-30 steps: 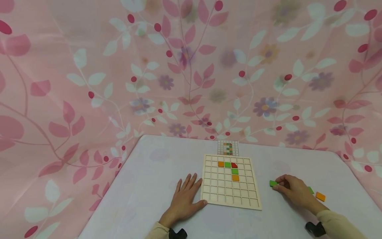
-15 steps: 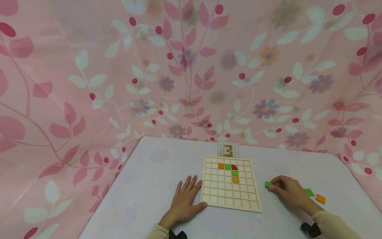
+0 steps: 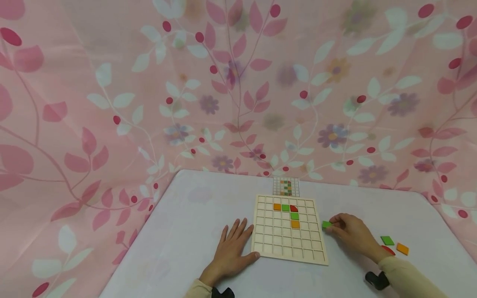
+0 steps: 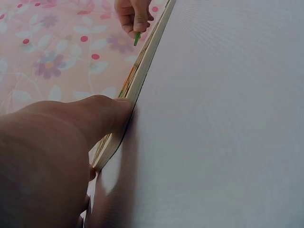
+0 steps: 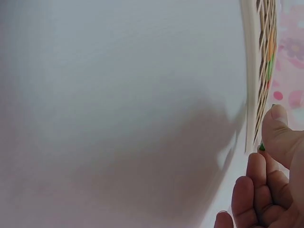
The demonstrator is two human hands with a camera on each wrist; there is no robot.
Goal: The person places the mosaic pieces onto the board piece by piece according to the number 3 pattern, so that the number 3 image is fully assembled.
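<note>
With the right hand [image 3: 352,234] pinching the green tile [image 3: 326,224] just beyond the board's [image 3: 272,239] three o'clock edge, a light, level hold should serve best, while the left hand [image 3: 231,250], fingers spread at eight o'clock, could brace the board.

My board [image 3: 275,242] looks like bare, matt wood; my green tile [image 3: 326,224] looks smooth, plastic or painted wood, I cannot tell which. I see a smooth, matt tabletop [image 3: 167,231], a softly creased cloth curtain [image 3: 238,103], and my matt cloth sleeve [image 3: 406,273] beside smooth black plastic-looking wrist gear [image 3: 377,280].
</note>
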